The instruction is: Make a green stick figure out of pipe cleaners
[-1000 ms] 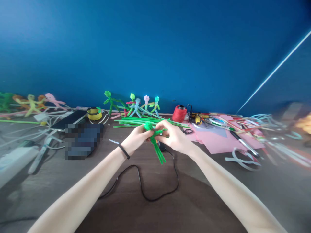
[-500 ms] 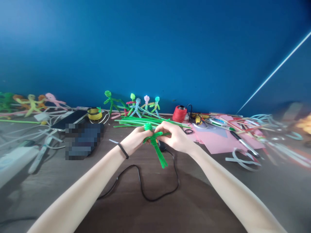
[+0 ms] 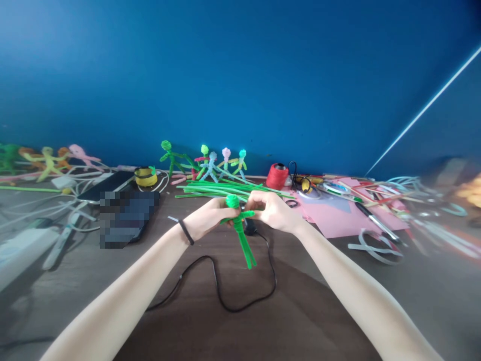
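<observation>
A green pipe-cleaner figure (image 3: pixel 242 238) hangs above the table between my two hands, its coiled head at the top and its long legs pointing down. My left hand (image 3: pixel 212 216) pinches it near the neck and one arm, which partly hides that side. At the tip of the figure's other arm, the fingers of my right hand (image 3: pixel 274 211) are pressed together. A bundle of loose green pipe cleaners (image 3: pixel 210 188) lies on the table just behind my hands.
Several finished pipe-cleaner figures (image 3: pixel 212 166) lean along the blue wall. A red thread spool (image 3: pixel 277 176), pink paper (image 3: pixel 330 218) and a black marker (image 3: pixel 376 220) lie to the right. Leftward are phones (image 3: pixel 107 185) and white cables. A black cable (image 3: pixel 240 308) loops in front.
The green figure has turned more upright, with its head now fully visible and its legs slightly apart. My right hand has shifted a little rightward, toward the figure's arm tip.
</observation>
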{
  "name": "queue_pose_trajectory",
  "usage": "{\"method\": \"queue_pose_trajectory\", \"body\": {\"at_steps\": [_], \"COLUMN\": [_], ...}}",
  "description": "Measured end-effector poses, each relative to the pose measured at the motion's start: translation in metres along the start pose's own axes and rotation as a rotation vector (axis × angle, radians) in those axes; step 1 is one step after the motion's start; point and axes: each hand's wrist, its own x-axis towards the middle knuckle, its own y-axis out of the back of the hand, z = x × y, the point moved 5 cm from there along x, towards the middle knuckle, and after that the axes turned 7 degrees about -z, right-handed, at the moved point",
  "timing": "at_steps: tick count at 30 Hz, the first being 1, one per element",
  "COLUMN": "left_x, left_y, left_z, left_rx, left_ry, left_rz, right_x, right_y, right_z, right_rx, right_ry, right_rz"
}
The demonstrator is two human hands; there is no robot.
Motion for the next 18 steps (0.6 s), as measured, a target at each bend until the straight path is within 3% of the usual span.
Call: {"method": "queue_pose_trajectory", "body": {"at_steps": [6,18], "left_x": [0.000,0.006], "left_y": [0.000,-0.003], "left_z": [0.002,-0.015], "left_rx": [0.233,0.217], "left_ry": [0.052,0.089], "left_rz": [-0.040,-0.030], "right_x": [0.000,-0.003], "right_y": [0.003,0.000], "right_z": [-0.003,-0.015], "right_rx": [-0.264,-0.482], "right_ry": [0.031,0.096], "right_rz": [0.049,-0.038]}}
